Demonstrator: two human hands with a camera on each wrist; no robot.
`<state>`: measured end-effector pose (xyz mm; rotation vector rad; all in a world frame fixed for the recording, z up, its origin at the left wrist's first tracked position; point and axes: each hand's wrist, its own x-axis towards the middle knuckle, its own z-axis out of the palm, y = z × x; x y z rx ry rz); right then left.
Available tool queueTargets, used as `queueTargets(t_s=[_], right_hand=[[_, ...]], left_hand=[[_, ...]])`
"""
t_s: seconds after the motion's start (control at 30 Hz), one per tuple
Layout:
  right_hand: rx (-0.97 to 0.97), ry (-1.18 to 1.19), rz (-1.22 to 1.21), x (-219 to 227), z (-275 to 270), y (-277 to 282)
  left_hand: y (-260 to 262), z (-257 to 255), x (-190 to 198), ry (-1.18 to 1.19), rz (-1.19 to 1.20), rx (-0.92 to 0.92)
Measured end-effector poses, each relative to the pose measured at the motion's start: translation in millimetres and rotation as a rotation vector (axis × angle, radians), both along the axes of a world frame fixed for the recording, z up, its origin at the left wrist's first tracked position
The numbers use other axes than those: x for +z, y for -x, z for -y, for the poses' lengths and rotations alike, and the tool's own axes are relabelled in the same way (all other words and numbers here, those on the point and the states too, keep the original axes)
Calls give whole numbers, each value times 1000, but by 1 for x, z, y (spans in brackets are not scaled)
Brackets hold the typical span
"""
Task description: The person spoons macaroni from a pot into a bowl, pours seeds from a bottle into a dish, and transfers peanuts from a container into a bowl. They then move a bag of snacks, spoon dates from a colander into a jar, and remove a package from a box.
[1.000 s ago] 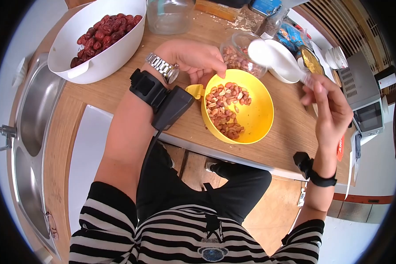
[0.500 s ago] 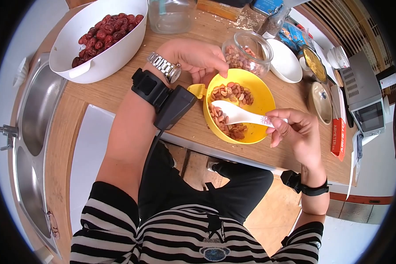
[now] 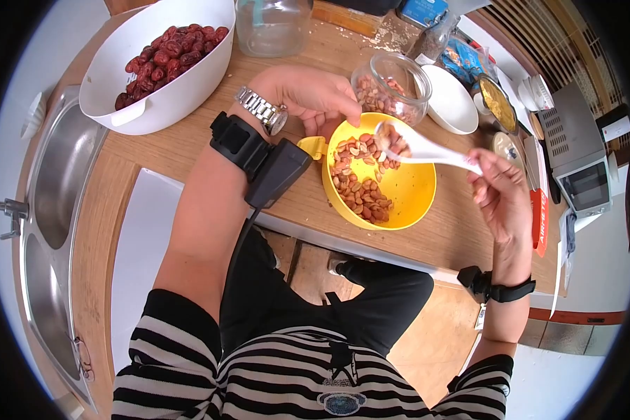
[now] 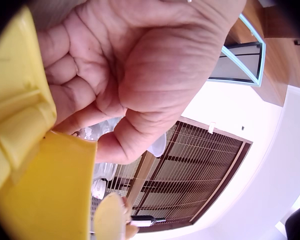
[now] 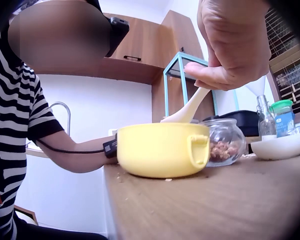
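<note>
A yellow bowl (image 3: 416, 192) with side handles stands near the counter's front edge, with shelled peanuts (image 3: 364, 199) mostly along its left side. My left hand (image 3: 318, 98) holds its far left rim; in the left wrist view, the thumb lies on the wall of the bowl (image 4: 50, 195) and the other fingers are curled. My right hand (image 3: 505, 196) pinches the handle of a white spoon (image 3: 437, 154). Peanuts fill the spoon's scoop, which is over the far part of the bowl. Just behind the bowl is a round glass jar (image 5: 236, 132) partly filled with peanuts.
At the left, a white basin (image 3: 108, 70) holds red dates (image 3: 168, 56), beside a steel sink (image 3: 57, 175). A large glass jar (image 3: 273, 31) stands at the back. Rightward are a white bowl (image 3: 449, 105), a glass bottle (image 3: 430, 43) and a red box (image 3: 540, 231).
The spoon has gone from over the white bowl down into the peanuts, and is now raised with peanuts in it, towards the glass jar. My left hand has stayed on the rim.
</note>
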<state>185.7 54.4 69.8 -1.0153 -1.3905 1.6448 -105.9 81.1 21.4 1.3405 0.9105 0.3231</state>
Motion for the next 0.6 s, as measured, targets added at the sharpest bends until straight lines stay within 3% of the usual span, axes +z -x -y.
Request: queueTargets(t_s=[0.2,0.33,0.43,0.53,0.6], right_hand=[[-154,-216,-68,18,-30,10],[-234,-678,222,4,-40,28],[-284,-1125,597,-3,-33,37],[-290,-1302,616,4,-20,36],[-247,-1136,428,10,-10,30]], left_hand=[[0,0,0,-6,-12,1],[0,0,0,2,-16,5],[0,0,0,-1,-8,-5],[-1,1,1,-13,2,4],[-1,1,0,-23,3,19]])
